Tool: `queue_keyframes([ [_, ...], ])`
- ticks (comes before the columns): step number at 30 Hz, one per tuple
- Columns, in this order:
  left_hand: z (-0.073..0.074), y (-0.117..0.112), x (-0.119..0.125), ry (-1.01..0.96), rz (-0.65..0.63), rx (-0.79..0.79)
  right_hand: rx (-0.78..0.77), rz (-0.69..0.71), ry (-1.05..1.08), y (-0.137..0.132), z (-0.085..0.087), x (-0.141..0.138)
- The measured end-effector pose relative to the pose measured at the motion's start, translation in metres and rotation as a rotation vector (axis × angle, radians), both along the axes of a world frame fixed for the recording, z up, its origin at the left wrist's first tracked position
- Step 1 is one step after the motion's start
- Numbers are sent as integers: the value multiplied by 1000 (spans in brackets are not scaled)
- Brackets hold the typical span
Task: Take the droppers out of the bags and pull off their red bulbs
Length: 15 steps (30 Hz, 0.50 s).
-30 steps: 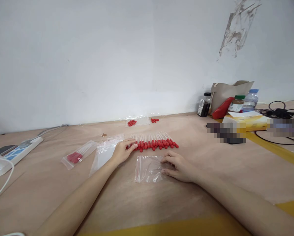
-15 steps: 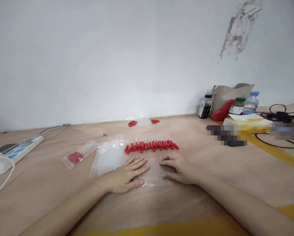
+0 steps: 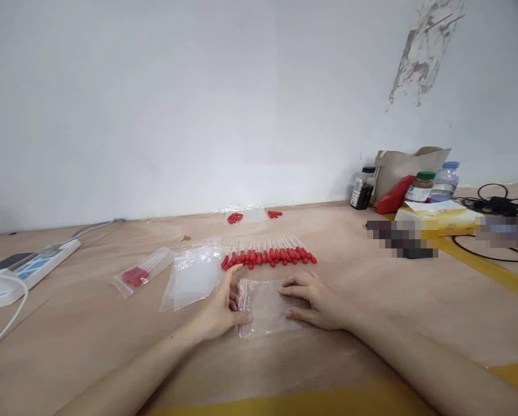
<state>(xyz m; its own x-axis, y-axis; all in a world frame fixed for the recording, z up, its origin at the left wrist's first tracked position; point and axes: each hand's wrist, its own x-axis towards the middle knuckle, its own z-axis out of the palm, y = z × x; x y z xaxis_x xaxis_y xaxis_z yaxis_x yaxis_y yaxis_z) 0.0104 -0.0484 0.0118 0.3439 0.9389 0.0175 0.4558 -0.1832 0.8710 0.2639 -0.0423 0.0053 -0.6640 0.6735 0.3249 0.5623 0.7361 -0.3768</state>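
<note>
A clear zip bag (image 3: 265, 306) lies flat on the brown table between my hands. My left hand (image 3: 222, 306) rests at the bag's left edge with its fingers curled and the thumb pressed on the bag's lower left corner. My right hand (image 3: 315, 300) lies on the bag's right side, fingers loosely bent and pressing it down. Just beyond the bag lies a row of several clear droppers with red bulbs (image 3: 269, 254).
A stack of empty clear bags (image 3: 193, 276) and a packed bag with red bulbs (image 3: 141, 271) lie to the left. A power strip (image 3: 29, 268) sits far left. Loose red bulbs (image 3: 235, 218) lie by the wall. Bottles, a tan bag (image 3: 408, 164), a tissue box and cables stand at right.
My left hand left the dropper row, came down flat onto the bag, then slid to its left edge and curled. The right hand stayed on the bag.
</note>
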Motion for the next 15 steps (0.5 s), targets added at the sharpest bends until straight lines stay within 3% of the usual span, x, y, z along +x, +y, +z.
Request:
queue_keyframes([
  [3, 5, 5, -3, -48, -24, -14, 11, 7, 25, 0, -1, 0],
  [5, 19, 14, -16, -26, -21, -8, 19, -1, 44, 0, -2, 1],
  [9, 62, 47, -68, 259, -136, 5, 35, -30, 77, 1, -5, 2],
  [11, 75, 68, -95, 402, -138, 107, 29, -37, 87, 1, -7, 3],
  [13, 75, 90, -113, 510, -69, 175, 19, -39, 84, 1, -7, 3],
  [15, 65, 109, -121, 576, 0, 267, 11, -43, 78, 1, -7, 3],
])
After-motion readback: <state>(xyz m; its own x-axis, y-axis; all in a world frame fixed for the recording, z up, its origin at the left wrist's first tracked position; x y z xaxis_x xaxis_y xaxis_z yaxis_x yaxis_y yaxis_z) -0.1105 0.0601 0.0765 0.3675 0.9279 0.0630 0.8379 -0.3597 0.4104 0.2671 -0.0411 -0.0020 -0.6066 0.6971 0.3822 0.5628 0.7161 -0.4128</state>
